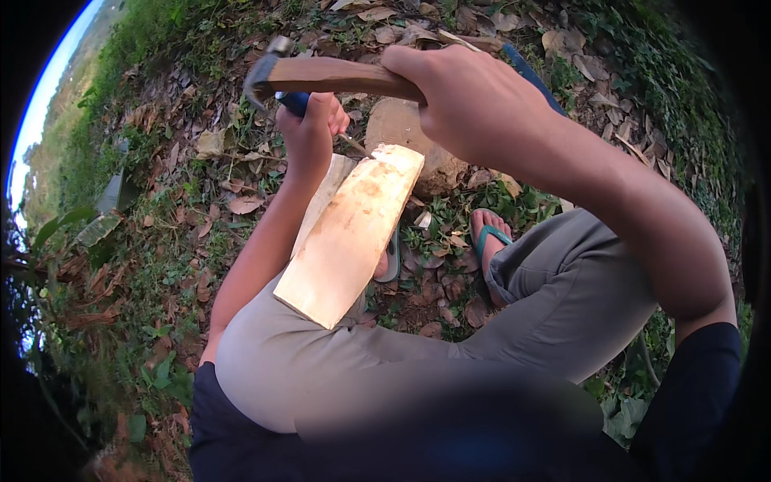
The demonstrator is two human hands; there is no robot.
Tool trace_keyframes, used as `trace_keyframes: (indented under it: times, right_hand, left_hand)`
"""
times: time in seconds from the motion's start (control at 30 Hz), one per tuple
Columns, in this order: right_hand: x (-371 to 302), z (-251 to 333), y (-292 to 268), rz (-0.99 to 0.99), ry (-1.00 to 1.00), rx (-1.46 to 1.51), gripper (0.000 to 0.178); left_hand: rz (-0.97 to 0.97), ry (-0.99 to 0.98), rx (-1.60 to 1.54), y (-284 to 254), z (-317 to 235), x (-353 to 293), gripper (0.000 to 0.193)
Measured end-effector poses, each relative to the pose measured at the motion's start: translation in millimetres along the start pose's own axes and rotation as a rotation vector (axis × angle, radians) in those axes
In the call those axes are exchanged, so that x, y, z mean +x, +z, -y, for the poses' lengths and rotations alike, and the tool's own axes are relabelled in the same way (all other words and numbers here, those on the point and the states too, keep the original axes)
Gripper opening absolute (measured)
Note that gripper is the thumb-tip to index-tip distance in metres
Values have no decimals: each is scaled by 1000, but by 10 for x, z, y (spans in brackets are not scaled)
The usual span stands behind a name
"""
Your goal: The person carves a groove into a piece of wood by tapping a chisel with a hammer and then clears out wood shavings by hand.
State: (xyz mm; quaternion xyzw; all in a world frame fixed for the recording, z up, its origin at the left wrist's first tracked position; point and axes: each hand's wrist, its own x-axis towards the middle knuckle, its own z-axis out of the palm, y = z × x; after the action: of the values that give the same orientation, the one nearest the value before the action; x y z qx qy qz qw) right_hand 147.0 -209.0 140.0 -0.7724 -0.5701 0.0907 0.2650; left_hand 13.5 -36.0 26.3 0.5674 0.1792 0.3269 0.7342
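My right hand is closed round the wooden handle of a claw hammer. The hammer's metal head hangs over the top of a blue-handled chisel; whether they touch I cannot tell. Closed on that chisel is my left hand, its fingers partly hidden behind the wrist and thumb. The thin blade slants toward the far end of a pale wooden board, where the wood looks notched. The board's near end rests on my left thigh and its far end on a tan block.
A second, greyer piece of wood lies beneath the board's left side. Beyond my right wrist is a long blue object, partly covered. Dry leaves and grass surround my sandalled feet. A small pale chip lies near the board.
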Motion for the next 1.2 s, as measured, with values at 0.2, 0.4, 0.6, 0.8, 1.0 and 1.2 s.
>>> trace_keyframes:
  times: [0.2, 0.4, 0.6, 0.8, 1.0, 1.2]
  right_hand:
    - [5, -9, 31, 31, 23, 40, 26]
    - [46, -34, 75, -69, -32, 194, 28]
    - [109, -155, 81, -47, -41, -6, 32]
    - [163, -281, -66, 146, -70, -74, 26]
    - [110, 169, -153, 185, 87, -99, 22]
    - [200, -326, -27, 14, -143, 59, 18]
  left_hand:
    - [9, 4, 6, -25, 46, 12, 19]
    - [-8, 36, 71, -11, 29, -15, 24]
    - [-22, 49, 51, 40, 13, -36, 24]
    - [36, 96, 52, 0, 4, 4, 21]
    - [26, 57, 37, -118, 90, 1, 22]
    - [8, 25, 41, -20, 13, -37, 20]
